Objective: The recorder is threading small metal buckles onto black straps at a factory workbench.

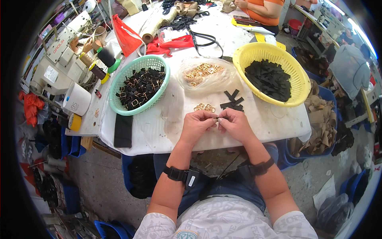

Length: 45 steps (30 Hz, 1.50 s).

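Note:
My left hand and my right hand meet at the table's near edge, fingertips pinched together. Between them shows a sliver of a small dark piece, mostly hidden by the fingers. Just beyond the left hand lies a small pile of gold metal buckles. Several short black fabric strips lie past the right hand. Farther back, a clear plastic bag holds more gold buckles. A mint-green basket on the left contains black strips looped with buckles. On the right, a yellow basket holds loose black strips.
A black phone lies by the green basket. At left stand a sewing machine and thread cones. Red fabric and a black strap lie farther back. Another person sits across the table. Blue bins flank my legs.

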Each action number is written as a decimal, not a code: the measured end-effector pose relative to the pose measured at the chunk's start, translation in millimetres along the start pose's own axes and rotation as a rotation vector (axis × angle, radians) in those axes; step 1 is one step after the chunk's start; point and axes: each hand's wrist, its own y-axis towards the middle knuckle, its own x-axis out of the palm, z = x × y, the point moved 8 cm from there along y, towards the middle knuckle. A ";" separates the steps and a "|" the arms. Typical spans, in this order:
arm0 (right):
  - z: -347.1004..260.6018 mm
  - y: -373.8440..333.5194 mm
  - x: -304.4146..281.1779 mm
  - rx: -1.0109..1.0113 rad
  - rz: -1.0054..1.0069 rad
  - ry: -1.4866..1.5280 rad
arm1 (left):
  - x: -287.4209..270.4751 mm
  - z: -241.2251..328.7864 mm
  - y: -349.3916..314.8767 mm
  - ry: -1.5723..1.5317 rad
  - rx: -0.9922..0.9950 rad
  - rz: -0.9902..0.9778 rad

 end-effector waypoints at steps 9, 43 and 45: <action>-5.4 -1.5 0.4 0.006 -0.011 0.015 | -0.5 0.3 0.2 -0.002 -0.019 -0.001; -0.5 -2.0 -0.7 -0.008 -0.017 -0.039 | -1.4 0.5 0.0 -0.030 -0.017 0.002; -2.2 -2.4 -0.1 0.003 -0.014 -0.028 | -1.4 0.9 -0.2 -0.026 -0.015 -0.002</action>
